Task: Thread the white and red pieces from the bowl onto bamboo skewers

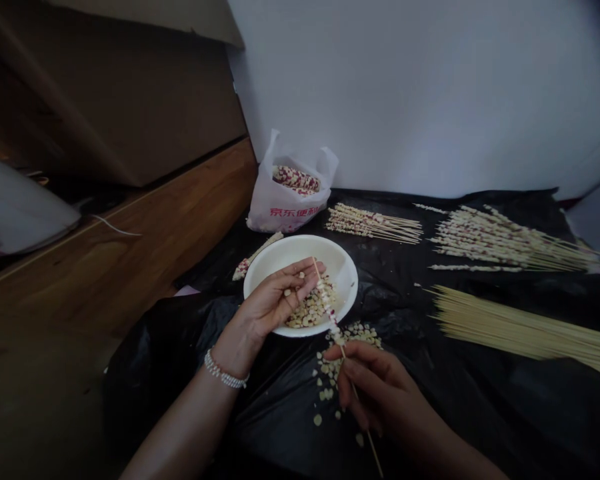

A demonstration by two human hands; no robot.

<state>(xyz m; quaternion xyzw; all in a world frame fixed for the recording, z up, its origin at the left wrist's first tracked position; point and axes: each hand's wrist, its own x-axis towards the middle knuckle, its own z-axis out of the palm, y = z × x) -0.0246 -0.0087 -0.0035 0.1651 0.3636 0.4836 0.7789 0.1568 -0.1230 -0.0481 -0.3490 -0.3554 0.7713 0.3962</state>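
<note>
So the right hand [380, 387] was nearest, thumb and fingers pinched shut on one skewer [329, 313], pale and dark red bits threaded along its upper part. Loose kernels [325, 395] lay under it on the black sheet [280, 413], way too many to count. The left hand [275, 297] was palm up and loosely open over the one white bowl [260, 267], with a couple of kernels on it and the skewer's tip up by its fingers. More kernels sat in the bowl. Off to the right was one bunch of bare sticks [520, 323]. One cob [257, 257] lay just beside the bowl, then two piles of loaded skewers [490, 240] further back, and one plastic bag [290, 210] with cobs inside, couldn't tell how many
</note>
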